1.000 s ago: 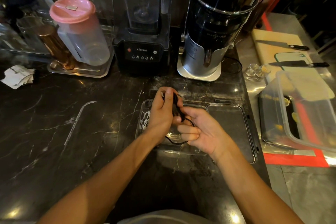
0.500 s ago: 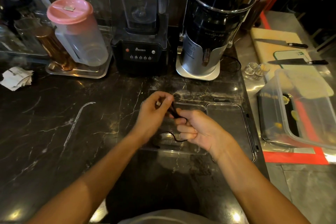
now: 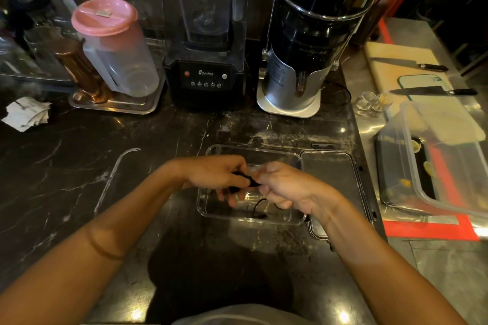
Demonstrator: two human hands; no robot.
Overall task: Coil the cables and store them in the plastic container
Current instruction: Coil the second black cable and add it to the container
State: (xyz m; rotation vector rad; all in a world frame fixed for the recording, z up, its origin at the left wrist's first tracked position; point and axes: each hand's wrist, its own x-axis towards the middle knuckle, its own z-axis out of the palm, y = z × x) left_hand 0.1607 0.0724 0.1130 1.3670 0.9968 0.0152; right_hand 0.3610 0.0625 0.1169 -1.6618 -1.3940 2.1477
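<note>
The black cable [image 3: 247, 181] looks partly coiled and not yet stored — its loose tail hangs down into the clear plastic container [image 3: 253, 150], whose lid [image 3: 340, 179] lies open just right of it. Both hands hover over the container: the left hand [image 3: 216, 175] has its fingers curled, pinching the bundle, and the right hand [image 3: 286, 187] is closed tight around the cable's other side. I judge 1 cable in progress; none lies finished inside.
</note>
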